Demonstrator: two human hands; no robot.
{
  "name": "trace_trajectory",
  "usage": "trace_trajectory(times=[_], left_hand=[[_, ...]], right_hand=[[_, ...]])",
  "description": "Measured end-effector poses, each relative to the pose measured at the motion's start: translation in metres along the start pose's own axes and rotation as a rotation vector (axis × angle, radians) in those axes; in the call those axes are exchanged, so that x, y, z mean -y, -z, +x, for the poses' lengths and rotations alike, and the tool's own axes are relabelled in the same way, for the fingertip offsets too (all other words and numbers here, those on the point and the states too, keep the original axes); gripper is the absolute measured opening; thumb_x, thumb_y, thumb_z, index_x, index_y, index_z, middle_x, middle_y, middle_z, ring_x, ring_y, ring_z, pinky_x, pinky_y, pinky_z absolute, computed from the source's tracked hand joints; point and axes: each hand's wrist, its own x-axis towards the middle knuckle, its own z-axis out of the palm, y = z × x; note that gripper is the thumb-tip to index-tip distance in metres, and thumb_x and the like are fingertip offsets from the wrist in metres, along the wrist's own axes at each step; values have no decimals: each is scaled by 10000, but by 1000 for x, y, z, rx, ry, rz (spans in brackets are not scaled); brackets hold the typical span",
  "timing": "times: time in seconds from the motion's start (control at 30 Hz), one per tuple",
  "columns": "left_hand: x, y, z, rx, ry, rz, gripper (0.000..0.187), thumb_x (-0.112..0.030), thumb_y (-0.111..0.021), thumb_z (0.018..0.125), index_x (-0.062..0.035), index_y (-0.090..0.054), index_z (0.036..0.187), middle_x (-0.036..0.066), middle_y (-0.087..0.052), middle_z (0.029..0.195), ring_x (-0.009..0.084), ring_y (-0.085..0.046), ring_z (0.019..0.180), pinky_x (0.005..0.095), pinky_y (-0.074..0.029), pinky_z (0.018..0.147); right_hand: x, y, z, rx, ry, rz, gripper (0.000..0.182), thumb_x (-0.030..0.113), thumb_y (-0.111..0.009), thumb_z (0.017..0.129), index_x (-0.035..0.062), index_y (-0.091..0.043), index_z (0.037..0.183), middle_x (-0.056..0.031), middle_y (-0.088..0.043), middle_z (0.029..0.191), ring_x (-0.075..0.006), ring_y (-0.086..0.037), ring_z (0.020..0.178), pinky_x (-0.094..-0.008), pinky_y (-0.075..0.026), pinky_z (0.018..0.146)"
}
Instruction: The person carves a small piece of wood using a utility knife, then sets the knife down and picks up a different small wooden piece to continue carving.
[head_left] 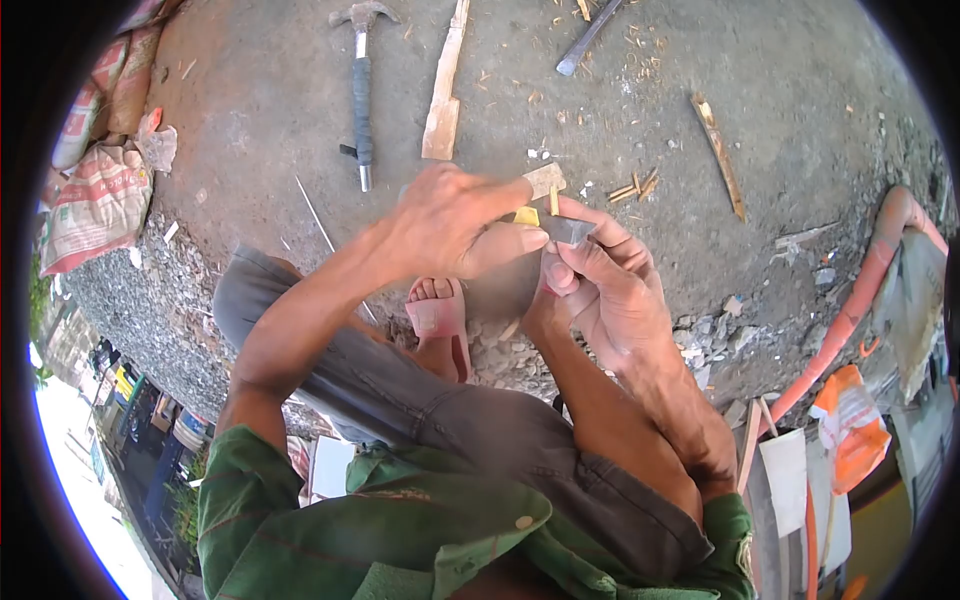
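Observation:
My left hand (455, 222) is closed, with a small yellow piece (526, 215) between thumb and index finger. Facing it, my right hand (618, 285) pinches a dark grey, flat, wedge-shaped piece (570, 230) between thumb and fingers. The two hands nearly meet. A short, pale wooden piece (545, 179) appears at the left index fingertip, and a thin yellowish sliver (554, 202) stands between it and the right index finger. I cannot tell whether the yellow and grey pieces are joined.
A claw hammer (362, 105) and a long wood strip (443, 90) lie ahead on the concrete. Farther right are a dark metal bar (588, 40), a wood stick (718, 155) and small offcuts (635, 187). Sacks (97, 205) sit left; an orange pipe (850, 310) curves along the right.

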Motion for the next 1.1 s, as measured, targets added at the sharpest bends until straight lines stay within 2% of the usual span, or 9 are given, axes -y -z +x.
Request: trace_trajectory(times=[0.1,0.2,0.3,0.4,0.7,0.8,0.9,1.0,1.1], left_hand=[[27,-16,6,-253,-96,37,334,-370,-565,918,-46,-629,866,167,-564,590,343,-584,546,417,-440,491],[41,12,9,-224,201,56,338,-363,-528,940,-51,-616,845,170,-581,619,349,-604,603,426,-462,528],[15,2,8,-241,-66,66,336,-367,-560,918,-50,-597,811,159,-583,607,347,-601,575,417,-450,498],[0,-7,3,-76,-123,47,395,-388,-551,912,-14,-533,786,157,-491,619,353,-503,539,417,-406,504],[5,-6,4,-149,-96,163,428,-431,-596,882,-27,-532,756,147,-506,610,348,-530,554,412,-423,518],[42,-1,13,-393,-65,213,399,-446,-600,881,-49,-620,849,142,-618,669,342,-614,590,398,-443,496],[33,18,6,-298,57,46,392,-433,-595,892,-45,-614,842,134,-612,654,339,-612,584,400,-446,492],[9,-6,5,-113,-84,79,374,-414,-601,892,-44,-613,840,137,-601,635,338,-597,550,401,-440,476],[1,-12,3,-129,-142,57,376,-417,-619,879,-45,-606,824,144,-596,619,337,-578,507,401,-434,460]], right_hand=[[-2,10,1,-11,2,15,294,3,-585,911,-11,-600,1205,-77,-643,900,-116,-554,723,-244,-459,653],[1,-10,-11,-81,-45,-82,291,9,-586,915,-14,-600,1205,-75,-644,908,-116,-555,731,-244,-459,657],[1,-9,-6,-104,14,-33,274,-2,-629,863,1,-645,1137,-27,-651,850,-84,-564,736,-218,-459,695],[-2,-3,-4,-94,62,-23,278,6,-638,857,0,-648,1135,-18,-652,841,-86,-570,729,-217,-467,709],[-1,0,-4,-110,83,-204,264,15,-637,866,22,-662,1128,-5,-651,818,-83,-565,685,-212,-456,673],[-9,-6,-14,-43,33,-227,264,30,-654,862,14,-661,1125,2,-641,803,-80,-565,702,-209,-450,676],[2,-7,-5,-102,23,-155,264,22,-654,861,11,-661,1124,-3,-645,808,-79,-566,710,-208,-450,679],[-2,0,-3,-105,65,-114,287,1,-611,890,5,-622,1177,-27,-623,853,-105,-524,714,-242,-428,654],[-5,4,-4,-88,51,-103,291,-11,-584,907,-2,-601,1198,-34,-608,874,-119,-500,718,-254,-414,647]])
